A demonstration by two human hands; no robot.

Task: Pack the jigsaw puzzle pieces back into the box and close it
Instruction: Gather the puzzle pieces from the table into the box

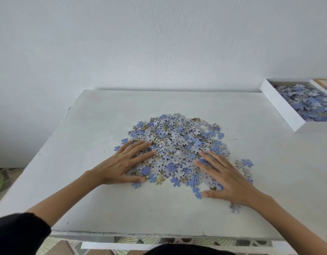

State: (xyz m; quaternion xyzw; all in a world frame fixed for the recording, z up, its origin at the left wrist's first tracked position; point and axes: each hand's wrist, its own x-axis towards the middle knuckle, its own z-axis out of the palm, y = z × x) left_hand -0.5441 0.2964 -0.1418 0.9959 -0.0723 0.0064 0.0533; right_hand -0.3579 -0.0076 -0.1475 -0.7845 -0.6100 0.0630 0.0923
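Jigsaw pieces, thin blue-and-grey card with knobbed edges point(177, 144), heaped mid-table; both my hands lie flat on the heap, gripping nothing.

Head camera: my left hand point(122, 162) and right hand point(227, 179) rest straight-fingered on the pile's near flanks. I'd rake inward, cup a thick handful, then carry it to the shallow white cardboard box point(280, 105), well apart at far right and part-filled. Pieces should slide easily on the matte white tabletop point(103, 208), so gather the strays point(244, 164) beside the right hand first.
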